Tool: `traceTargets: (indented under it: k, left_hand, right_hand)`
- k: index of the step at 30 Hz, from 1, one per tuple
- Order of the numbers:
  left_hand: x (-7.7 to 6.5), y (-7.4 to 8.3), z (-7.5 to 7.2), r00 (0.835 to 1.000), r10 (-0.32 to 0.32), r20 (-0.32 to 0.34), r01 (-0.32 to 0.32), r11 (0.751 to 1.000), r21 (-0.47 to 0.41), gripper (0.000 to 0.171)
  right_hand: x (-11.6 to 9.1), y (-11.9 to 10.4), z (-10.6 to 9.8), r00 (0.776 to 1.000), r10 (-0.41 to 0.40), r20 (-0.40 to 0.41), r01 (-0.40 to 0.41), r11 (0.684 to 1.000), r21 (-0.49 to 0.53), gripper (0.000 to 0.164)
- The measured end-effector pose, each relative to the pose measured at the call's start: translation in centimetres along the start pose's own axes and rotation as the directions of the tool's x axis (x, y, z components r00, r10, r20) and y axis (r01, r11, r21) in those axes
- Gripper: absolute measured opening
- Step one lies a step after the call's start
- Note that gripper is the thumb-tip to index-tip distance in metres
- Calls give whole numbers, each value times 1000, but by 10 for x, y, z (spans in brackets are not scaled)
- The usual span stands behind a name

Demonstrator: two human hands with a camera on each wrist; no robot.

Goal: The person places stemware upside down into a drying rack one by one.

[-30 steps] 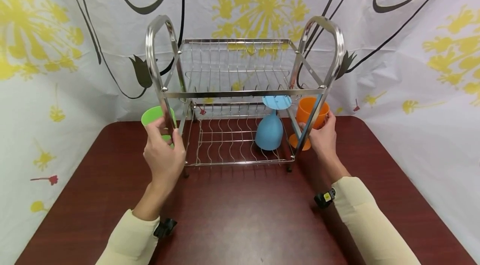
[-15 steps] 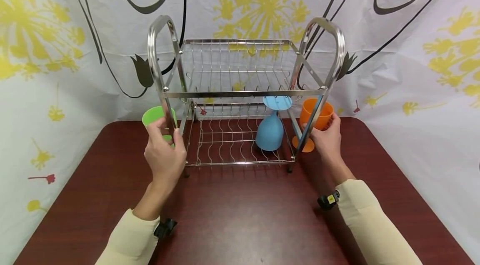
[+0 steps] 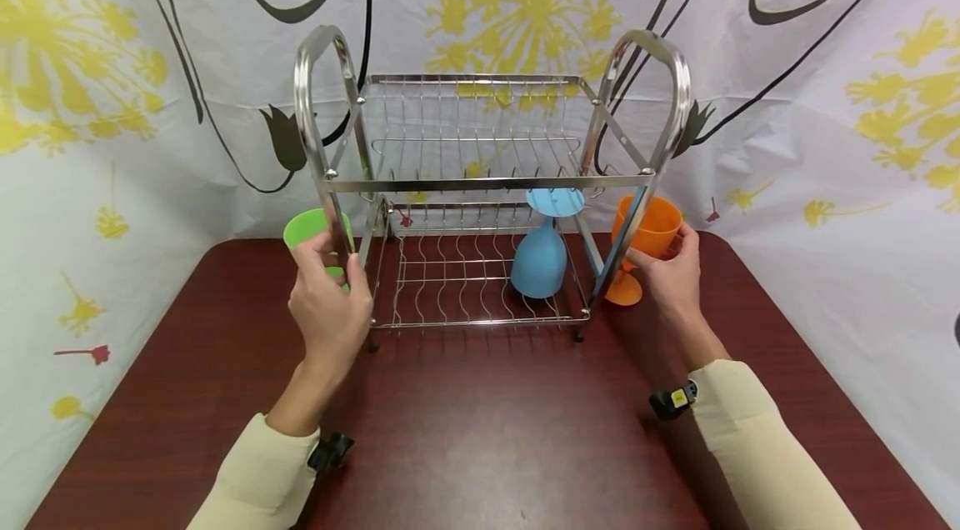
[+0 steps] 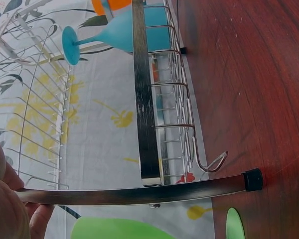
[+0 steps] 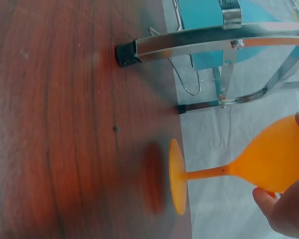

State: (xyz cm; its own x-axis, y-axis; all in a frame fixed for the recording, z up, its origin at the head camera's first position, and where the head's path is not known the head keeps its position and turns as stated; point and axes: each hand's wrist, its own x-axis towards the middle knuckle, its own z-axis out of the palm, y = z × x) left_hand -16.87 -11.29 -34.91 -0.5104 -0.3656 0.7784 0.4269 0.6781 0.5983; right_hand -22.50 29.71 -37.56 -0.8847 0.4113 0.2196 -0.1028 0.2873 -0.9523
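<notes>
A two-tier metal dish rack stands on the table. My left hand grips its left front post, with the fingers curled round the metal. Just beyond that hand, outside the rack, is a green goblet, partly hidden. Right of the rack, my right hand holds an orange goblet by its bowl, upright. In the right wrist view its foot is apart from its shadow on the tabletop. A blue goblet sits upside down on the lower tier, at the right.
The dark red wooden table extends in front of the rack and to both sides. A white sheet with yellow flowers hangs behind it. The rack's upper tier has thin wire slots. Its right post stands close beside the orange goblet.
My right hand has moved to the right with the orange goblet, away from the rack's right post. The left hand keeps its grip on the rack, and the blue and green goblets stay put.
</notes>
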Motion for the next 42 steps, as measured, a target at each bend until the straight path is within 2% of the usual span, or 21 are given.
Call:
traceTargets:
  k: [6, 8, 13, 16, 21, 25, 28, 35, 37, 39, 41, 42]
  left_hand:
    - [0, 0, 1, 1000, 7, 2, -7, 1000, 7, 32]
    - [0, 0, 1, 1000, 9, -4, -9, 1000, 8, 32]
    - [0, -1, 2, 1000, 7, -16, -7, 1000, 8, 31]
    - [0, -1, 1, 1000, 5, -16, -5, 1000, 9, 31]
    - [0, -2, 1, 1000, 4, -10, -4, 1000, 6, 31]
    - [-1, -2, 1, 1000, 6, -10, -6, 1000, 9, 31]
    - [-1, -2, 1, 1000, 6, -13, -6, 1000, 12, 31]
    - [0, -2, 1, 1000, 4, -21, -4, 1000, 2, 31]
    - [0, -2, 1, 1000, 3, -20, -3, 1000, 2, 32]
    - [-1, -2, 1, 1000, 3, -17, -2, 1000, 5, 32]
    - [-1, -2, 1, 1000, 2, -11, -2, 1000, 9, 32]
    - [-1, -2, 1, 1000, 3, -8, -3, 1000, 11, 32]
  right_hand:
    - [-2, 3, -14, 999, 14, 50, -13, 1000, -10, 81]
    - [-2, 4, -18, 998, 5, 61, -6, 1000, 16, 79]
    - [-4, 4, -22, 994, -65, 86, 49, 982, 185, 72]
    - [-6, 6, -24, 985, -120, 128, 69, 937, 342, 65]
    - [-6, 12, -28, 954, -216, 208, 62, 821, 567, 54]
    - [-4, 18, -32, 916, -307, 257, 65, 748, 661, 52]
    - [-3, 21, -34, 879, -368, 303, 33, 681, 731, 51]
    - [-4, 18, -43, 841, -336, 424, -115, 654, 748, 54]
    - [-4, 20, -45, 804, -380, 457, -161, 601, 783, 53]
    - [-3, 23, -46, 758, -430, 490, -214, 545, 810, 53]
    - [-3, 24, -48, 700, -486, 523, -273, 495, 825, 52]
    - [-3, 25, -49, 671, -510, 537, -295, 481, 826, 52]
